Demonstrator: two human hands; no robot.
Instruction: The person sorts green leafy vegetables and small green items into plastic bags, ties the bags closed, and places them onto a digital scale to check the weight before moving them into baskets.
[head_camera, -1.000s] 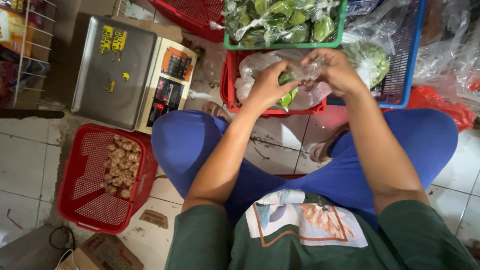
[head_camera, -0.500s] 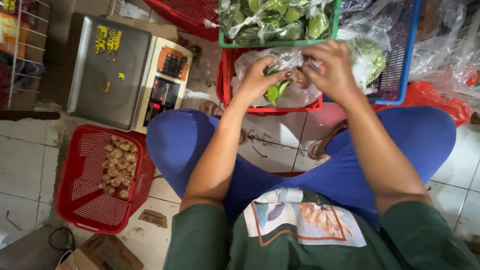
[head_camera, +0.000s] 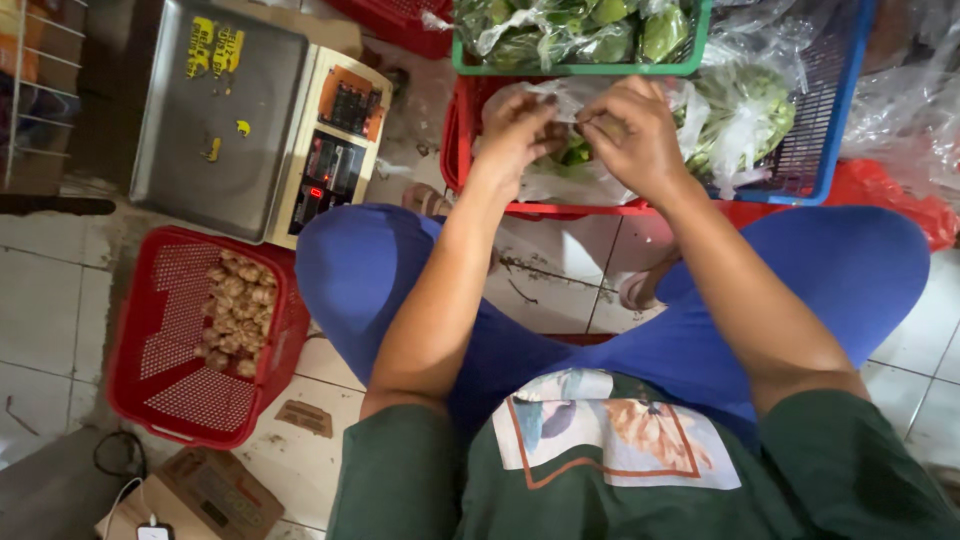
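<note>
Both the left hand and right hand pinch the neck of a clear plastic bag of green vegetables, apparently closed on it, held just above the red basket. A loose grip could spill the greens.

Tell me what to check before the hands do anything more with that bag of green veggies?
1. Left hand on the clear bag: ok.
2. Right hand on the bag's top: ok.
3. Bag over the red basket: ok.
4. Green vegetables inside the bag: ok.
5. Bag's top fully closed: cannot tell, fingers hide it.
6. Scale pan bare: ok.
</note>
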